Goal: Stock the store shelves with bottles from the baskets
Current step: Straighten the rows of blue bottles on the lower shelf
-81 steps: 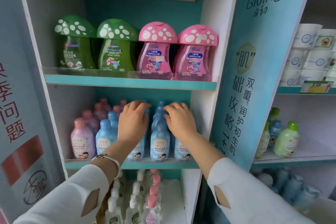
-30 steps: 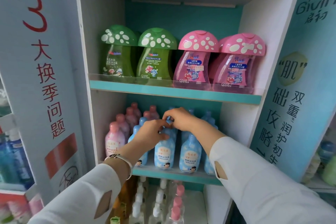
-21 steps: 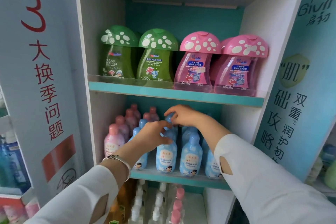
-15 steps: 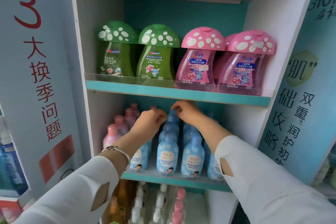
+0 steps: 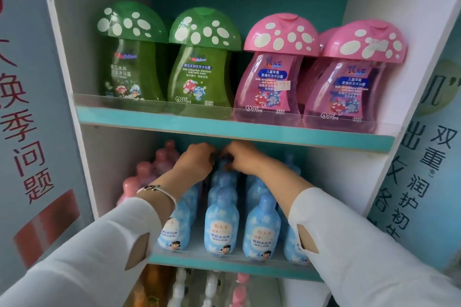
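Observation:
Rows of light-blue bottles (image 5: 222,224) fill the middle shelf (image 5: 224,263), with pink bottles (image 5: 144,172) in a row to their left. Both arms in white sleeves reach deep under the upper shelf. My left hand (image 5: 195,161) and my right hand (image 5: 240,157) meet at the cap of a blue bottle (image 5: 224,166) far back in the second row. Fingers of both hands curl around that cap. The bottle's body is hidden behind the bottles in front of it.
The upper shelf (image 5: 237,129) carries two green mushroom-cap bottles (image 5: 199,57) and pink mushroom-cap bottles (image 5: 274,67) just above my hands. Pump bottles (image 5: 209,286) stand on the lower shelf. Printed side panels (image 5: 27,107) flank the unit on both sides.
Both hands have moved further back along the blue rows and closer together, from the front bottles' caps to one at the back. The camera has moved nearer the shelf.

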